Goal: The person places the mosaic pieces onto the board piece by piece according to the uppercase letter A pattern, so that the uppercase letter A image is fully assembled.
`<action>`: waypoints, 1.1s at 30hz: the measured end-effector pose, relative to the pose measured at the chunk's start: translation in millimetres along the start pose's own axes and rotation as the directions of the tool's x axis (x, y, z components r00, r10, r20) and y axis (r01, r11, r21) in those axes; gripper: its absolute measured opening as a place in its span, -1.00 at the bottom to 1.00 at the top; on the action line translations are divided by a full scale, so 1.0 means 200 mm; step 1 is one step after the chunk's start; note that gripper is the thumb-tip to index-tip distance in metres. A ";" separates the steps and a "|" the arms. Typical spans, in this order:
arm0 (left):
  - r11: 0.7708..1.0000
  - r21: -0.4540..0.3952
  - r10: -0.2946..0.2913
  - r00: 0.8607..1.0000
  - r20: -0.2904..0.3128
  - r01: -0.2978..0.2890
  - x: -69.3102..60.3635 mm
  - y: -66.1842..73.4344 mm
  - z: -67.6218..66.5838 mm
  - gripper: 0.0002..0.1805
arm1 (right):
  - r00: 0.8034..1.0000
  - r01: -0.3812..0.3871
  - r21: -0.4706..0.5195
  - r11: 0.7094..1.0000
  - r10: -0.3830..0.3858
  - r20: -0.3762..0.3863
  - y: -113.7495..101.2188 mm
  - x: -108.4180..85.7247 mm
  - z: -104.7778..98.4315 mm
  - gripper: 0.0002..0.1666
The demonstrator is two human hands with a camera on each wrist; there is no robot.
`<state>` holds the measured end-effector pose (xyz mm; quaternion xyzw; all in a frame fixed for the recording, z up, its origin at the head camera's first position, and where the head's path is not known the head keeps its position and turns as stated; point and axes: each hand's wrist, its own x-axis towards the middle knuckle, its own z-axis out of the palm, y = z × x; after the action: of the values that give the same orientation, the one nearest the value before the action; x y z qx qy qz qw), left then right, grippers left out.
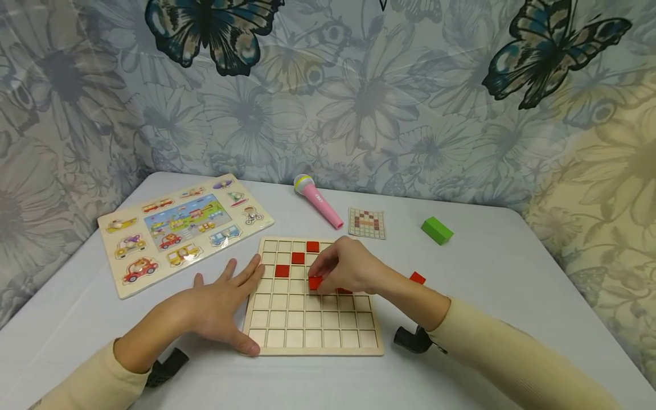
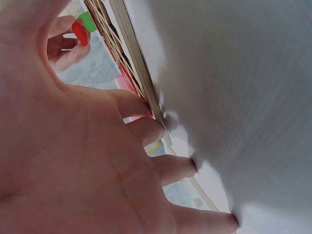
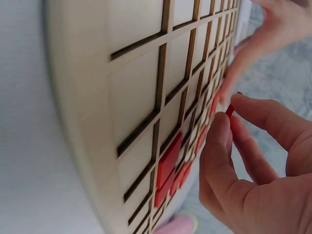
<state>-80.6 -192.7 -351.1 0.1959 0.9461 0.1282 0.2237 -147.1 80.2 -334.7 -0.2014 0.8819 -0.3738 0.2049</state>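
A wooden grid board (image 1: pixel 295 339) lies in the middle of the table. Several red square tiles (image 1: pixel 282 271) sit in its cells, making a slanting line, and another shows partly beneath my right hand. My right hand (image 1: pixel 351 265) pinches one red tile (image 3: pixel 231 111) between thumb and fingers, held over the board's middle. At the board's left side is my left hand (image 1: pixel 217 307), fingers spread; its thumb is at the near left corner and its fingertips are along the left edge. A loose red tile (image 1: pixel 417 278) lies right of the board, partly behind my right forearm.
A picture puzzle board (image 1: pixel 187 265) with vehicles lies at the back left. Behind the grid are a pink toy microphone (image 1: pixel 322 206) and a small patterned grid card (image 1: pixel 367 223). A green block (image 1: pixel 437 230) stands at the back right. Patterned fabric hangs behind the table.
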 end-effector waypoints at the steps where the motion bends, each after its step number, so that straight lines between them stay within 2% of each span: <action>1: 1.000 0.001 0.000 1.000 0.000 0.000 0.00 0.00 0.00 0.61 | 1.000 -0.002 0.004 1.000 0.002 0.005 -0.01 0.01 0.01 -0.72; 9: 1.000 0.001 0.000 1.000 -0.001 0.000 0.00 0.00 0.00 0.61 | 0.999 -0.045 0.017 0.999 0.044 0.030 -0.07 0.08 0.07 -0.71; 15: 1.000 0.000 -0.005 1.000 0.006 0.005 0.00 0.00 -0.01 0.60 | 0.998 -0.047 0.009 0.999 0.047 0.039 -0.10 0.13 0.11 -0.72; 23: 1.000 -0.009 -0.005 1.000 0.006 0.005 0.00 0.00 0.00 0.61 | 0.995 -0.084 0.049 0.995 0.082 0.049 -0.12 0.17 0.14 -0.69; 33: 1.000 0.003 0.002 1.000 -0.004 -0.002 0.00 -0.01 0.00 0.61 | 0.998 -0.049 -0.021 0.999 0.050 0.040 -0.15 0.19 0.17 -0.69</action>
<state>-81.1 -194.3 -352.4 0.1970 0.9466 0.1273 0.2213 -156.3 22.0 -341.9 -0.1889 0.8861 -0.3555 0.2299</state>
